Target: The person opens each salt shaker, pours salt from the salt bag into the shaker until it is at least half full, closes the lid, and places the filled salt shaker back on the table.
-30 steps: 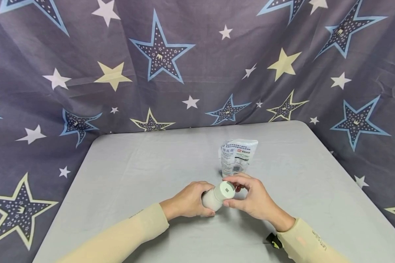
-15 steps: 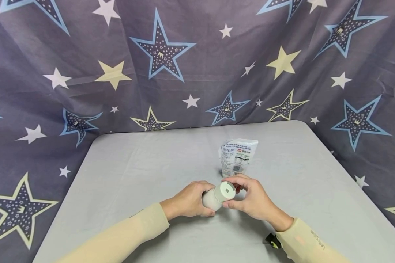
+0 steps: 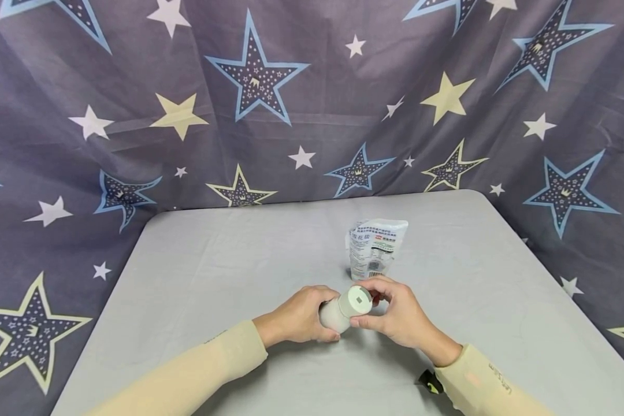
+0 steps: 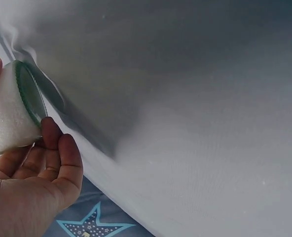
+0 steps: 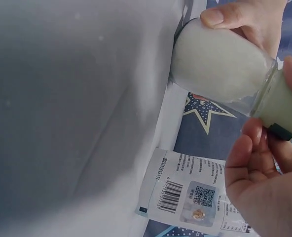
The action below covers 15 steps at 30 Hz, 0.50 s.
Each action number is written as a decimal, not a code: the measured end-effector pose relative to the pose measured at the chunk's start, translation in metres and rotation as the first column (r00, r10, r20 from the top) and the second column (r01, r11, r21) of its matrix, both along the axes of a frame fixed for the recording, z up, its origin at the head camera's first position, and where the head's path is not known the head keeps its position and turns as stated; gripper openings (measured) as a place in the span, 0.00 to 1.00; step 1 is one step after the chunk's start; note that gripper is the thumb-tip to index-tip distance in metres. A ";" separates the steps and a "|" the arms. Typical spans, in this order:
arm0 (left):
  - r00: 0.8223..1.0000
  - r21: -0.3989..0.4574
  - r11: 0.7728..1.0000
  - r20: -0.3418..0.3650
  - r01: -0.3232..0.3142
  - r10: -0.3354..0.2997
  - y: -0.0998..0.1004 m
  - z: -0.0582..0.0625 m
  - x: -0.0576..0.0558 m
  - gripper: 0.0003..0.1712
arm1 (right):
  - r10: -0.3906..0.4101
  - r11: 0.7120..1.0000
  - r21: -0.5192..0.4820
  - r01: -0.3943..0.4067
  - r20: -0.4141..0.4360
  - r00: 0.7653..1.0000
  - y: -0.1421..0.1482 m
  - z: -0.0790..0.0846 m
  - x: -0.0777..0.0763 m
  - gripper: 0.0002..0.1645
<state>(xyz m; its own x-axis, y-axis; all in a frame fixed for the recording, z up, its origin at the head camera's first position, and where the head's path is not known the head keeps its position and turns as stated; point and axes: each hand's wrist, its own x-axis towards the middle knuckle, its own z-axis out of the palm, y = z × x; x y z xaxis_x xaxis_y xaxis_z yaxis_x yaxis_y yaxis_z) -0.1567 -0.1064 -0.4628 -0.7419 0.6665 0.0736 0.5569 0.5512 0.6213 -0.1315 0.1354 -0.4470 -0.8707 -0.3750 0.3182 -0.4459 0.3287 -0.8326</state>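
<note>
A clear glass seasoning jar (image 3: 334,316), filled with white granules, tilts over the table with its pale green lid (image 3: 355,301) turned up and to the right. My left hand (image 3: 304,315) grips the jar's body from the left. My right hand (image 3: 400,315) holds the lid, thumb on the near side and fingers on the far side. In the right wrist view the lid (image 5: 280,106) sits on the jar's neck, with a dark green patch on its side. The left wrist view shows the jar's round base (image 4: 30,91) above curled fingers.
A white printed salt pouch (image 3: 375,248) stands just beyond my right hand. The table (image 3: 229,260) has a pale grey cover, and a dark curtain with stars (image 3: 301,86) hangs behind it. A small black object (image 3: 430,381) shows at the right sleeve.
Both hands keep their holds on the jar and lid. My right thumb and fingers shift very slightly at the lid; the pouch stays put.
</note>
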 end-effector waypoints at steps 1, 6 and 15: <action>1.000 -0.001 1.000 -0.001 0.000 0.000 0.000 0.000 0.000 0.33 | -0.005 1.000 0.001 0.005 -0.002 1.000 0.000 0.000 0.000 0.33; 1.000 -0.004 1.000 -0.003 -0.001 0.001 0.000 0.000 0.000 0.33 | -0.039 0.999 0.013 0.039 -0.027 0.999 -0.002 -0.002 0.002 0.30; 1.000 0.009 1.000 0.002 -0.003 0.003 0.000 0.000 0.001 0.33 | -0.092 0.994 0.044 0.097 -0.100 0.991 -0.006 -0.004 0.006 0.26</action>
<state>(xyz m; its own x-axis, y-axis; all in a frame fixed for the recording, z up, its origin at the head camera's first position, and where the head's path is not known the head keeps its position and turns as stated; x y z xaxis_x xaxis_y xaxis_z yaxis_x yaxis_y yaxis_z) -0.1559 -0.1062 -0.4623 -0.7438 0.6639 0.0778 0.5541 0.5472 0.6274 -0.1252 0.1289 -0.4511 -0.8684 -0.3095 0.3873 -0.4896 0.4123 -0.7683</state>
